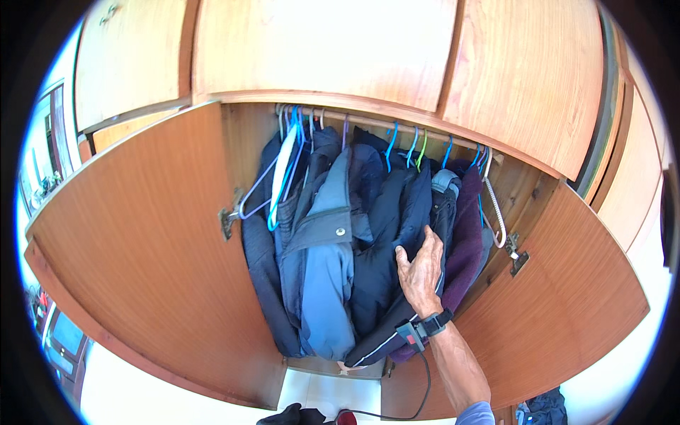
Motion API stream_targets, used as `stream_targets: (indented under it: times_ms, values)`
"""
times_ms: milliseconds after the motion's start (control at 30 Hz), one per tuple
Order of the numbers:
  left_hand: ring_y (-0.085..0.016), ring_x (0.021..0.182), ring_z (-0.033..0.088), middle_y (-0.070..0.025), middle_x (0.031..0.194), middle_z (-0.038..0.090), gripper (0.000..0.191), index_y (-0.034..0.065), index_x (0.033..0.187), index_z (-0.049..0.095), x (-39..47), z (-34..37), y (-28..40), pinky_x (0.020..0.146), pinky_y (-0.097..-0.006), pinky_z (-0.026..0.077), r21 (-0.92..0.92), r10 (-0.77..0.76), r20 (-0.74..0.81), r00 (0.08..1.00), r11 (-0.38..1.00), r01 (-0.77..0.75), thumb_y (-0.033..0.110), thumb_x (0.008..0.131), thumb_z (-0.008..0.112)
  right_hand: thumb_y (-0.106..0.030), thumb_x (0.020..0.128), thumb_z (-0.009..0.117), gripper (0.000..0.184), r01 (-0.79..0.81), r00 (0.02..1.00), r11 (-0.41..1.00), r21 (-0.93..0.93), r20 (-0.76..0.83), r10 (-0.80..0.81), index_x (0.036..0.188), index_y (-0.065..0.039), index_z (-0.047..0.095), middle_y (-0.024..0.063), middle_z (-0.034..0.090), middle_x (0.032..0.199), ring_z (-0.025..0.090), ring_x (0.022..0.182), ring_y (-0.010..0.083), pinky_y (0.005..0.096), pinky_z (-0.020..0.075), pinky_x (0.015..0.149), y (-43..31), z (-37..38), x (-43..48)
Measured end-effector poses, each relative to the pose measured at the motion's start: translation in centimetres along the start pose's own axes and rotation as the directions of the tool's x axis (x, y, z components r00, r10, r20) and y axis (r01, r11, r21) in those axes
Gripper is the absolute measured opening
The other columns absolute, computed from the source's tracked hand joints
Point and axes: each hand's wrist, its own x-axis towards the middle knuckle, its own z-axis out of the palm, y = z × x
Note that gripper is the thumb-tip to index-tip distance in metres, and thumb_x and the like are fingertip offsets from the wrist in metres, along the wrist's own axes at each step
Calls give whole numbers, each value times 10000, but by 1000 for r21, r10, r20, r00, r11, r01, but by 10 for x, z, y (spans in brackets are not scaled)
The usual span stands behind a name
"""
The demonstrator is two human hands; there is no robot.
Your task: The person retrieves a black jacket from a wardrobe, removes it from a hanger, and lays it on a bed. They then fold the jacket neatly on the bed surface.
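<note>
My right hand reaches up with its fingers apart, in front of a dark padded jacket on the rail. It holds nothing; whether the fingertips touch the cloth, I cannot tell. A strap with a small device circles that wrist, and a cable hangs from it. Just left hangs a blue-grey jacket with a snap button on its flap. To the right of the hand is a purple garment. A dark sleeve with white piping slants below the hand. My left hand is out of view.
Wooden wardrobe doors stand wide on the left and right. Bare plastic hangers crowd the rail's left end. A white hanger hangs at its right end. Dark items lie low in front.
</note>
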Motion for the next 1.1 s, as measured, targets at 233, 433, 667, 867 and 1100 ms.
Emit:
stream_targets:
  times_ms: [233,433,667,867,1100]
  values:
    - [-277,805,704,-181,904,732,393,-31,982,692,21,23,6,729,-378,556,113,21,-34,999,993,-17,221,710,822,-126,903,669,643,-285,954,907,309,178,240,1407,127,360,362,527,1308,529,1244,451,424,405,1086,54,29,16]
    - [-230,735,677,-145,831,722,330,-16,913,683,33,48,2,696,-353,550,33,75,-63,995,997,-73,193,704,830,36,853,600,512,-47,999,952,302,2,49,1340,116,464,332,608,1173,624,1094,435,423,516,937,47,44,19]
    - [-187,709,652,-108,791,704,329,13,838,640,47,55,37,671,-332,544,-20,72,0,997,997,-72,194,678,863,-106,836,668,631,-7,971,992,125,240,-23,1307,213,397,324,594,1081,602,1015,448,465,501,897,27,9,20]
    - [-165,764,629,-60,849,676,297,19,887,610,65,77,1,721,-336,547,-140,78,89,993,988,-65,133,722,830,-115,834,681,538,122,940,987,-107,-306,-150,1288,106,495,284,521,1274,526,1141,413,479,418,986,58,-53,13]
    - [-150,748,626,-53,811,674,259,17,853,621,72,79,-8,706,-332,560,-433,-48,92,995,897,84,75,707,826,-122,862,654,595,-167,965,965,-201,-235,118,1359,117,430,273,560,1169,556,1022,407,457,461,879,93,-37,16]
